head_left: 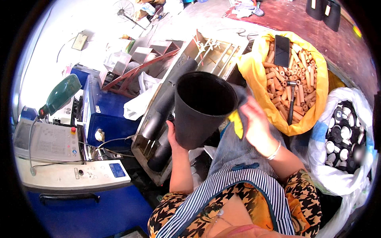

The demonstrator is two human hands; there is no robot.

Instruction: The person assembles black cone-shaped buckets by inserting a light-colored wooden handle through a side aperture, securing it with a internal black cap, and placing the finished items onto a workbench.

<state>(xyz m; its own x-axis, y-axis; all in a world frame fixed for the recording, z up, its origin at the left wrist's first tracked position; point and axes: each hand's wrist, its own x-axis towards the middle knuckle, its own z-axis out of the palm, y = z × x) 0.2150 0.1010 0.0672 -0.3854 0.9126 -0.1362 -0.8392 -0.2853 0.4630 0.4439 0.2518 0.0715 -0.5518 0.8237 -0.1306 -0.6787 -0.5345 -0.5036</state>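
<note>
A large black hollow cylinder (190, 127), open at the top and slightly narrower below, is tilted in front of me. My left hand (177, 142) grips its lower left side, the thumb showing and the other fingers hidden behind it. At the right of the rim, my right hand (254, 121) is closed on a dark grey and yellow cloth (237, 123), pressed close to the cylinder's wall; its fingers are partly blurred. Behind the cylinder, more black cylinders (164, 105) lie in a long metal-framed trough (141, 156).
A yellow sack (254, 67) of tan tubes stands to the right, with a phone (281, 51) and a hammer (291, 99) on top. Beside it, a white bag (333, 180) holds black and white caps. Leftward stand a control panel (47, 141), green lamp (61, 93) and blue cabinet (113, 115).
</note>
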